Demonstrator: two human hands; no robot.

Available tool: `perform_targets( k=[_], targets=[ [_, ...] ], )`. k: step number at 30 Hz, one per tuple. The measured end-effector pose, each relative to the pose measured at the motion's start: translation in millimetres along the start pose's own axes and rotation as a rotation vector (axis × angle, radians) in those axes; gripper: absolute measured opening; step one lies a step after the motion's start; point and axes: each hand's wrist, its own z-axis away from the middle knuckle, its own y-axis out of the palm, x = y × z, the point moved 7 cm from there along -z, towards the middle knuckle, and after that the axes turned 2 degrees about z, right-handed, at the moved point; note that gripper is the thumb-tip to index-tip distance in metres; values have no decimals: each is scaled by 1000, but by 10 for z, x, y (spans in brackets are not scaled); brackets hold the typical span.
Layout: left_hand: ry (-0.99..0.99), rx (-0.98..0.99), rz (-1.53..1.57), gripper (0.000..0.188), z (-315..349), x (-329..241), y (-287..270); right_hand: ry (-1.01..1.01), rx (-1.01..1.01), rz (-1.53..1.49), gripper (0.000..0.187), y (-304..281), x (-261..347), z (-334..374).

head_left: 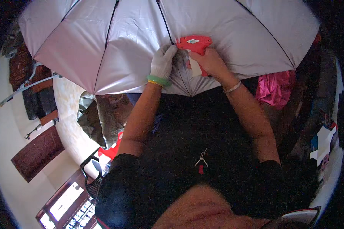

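Observation:
An open umbrella (137, 57) with a silvery canopy and dark ribs spreads across the top of the head view. My left hand (163, 60), in a white knit glove with a green and yellow cuff, is closed at a dark rib and pinches the umbrella there. My bare right hand (209, 63) grips a red and white tagging gun (194, 42) by its handle. The gun's nose points left and meets the rib right beside my left fingertips. Its needle tip is too small to make out.
Shiny pink material (273, 88) hangs below the canopy's right edge. At the lower left are dark grey cloth (111, 114), a red item (110, 152) and a pale curved surface (67, 110). A small pair of snips (201, 162) hangs against my dark shirt.

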Motion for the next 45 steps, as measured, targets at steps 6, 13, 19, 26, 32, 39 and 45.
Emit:
perform_targets(
  k=[6,13,19,26,32,39,45],
  targets=[
    [-1,4,-26,37,-10,-47,9,14,1,-136,25,-18,7,21],
    [-29,53,10,40,-8,24,21,82,14,-172,28,20,-28,5],
    [35,27,2,33,-8,-13,4,61,28,-198,29,14,-35,15],
    [-102,127,-5,43,-21,19,42,88,48,-199,27,15,-70,-30],
    [-28,129,168,41,-112,219,3,63,19,-202,24,-16,-5,52],
    [-60,137,205,39,-104,211,34,61,28,-180,25,-3,-3,34],
    [-46,114,0,35,-36,69,13,45,44,-216,24,18,34,62]
  ],
)
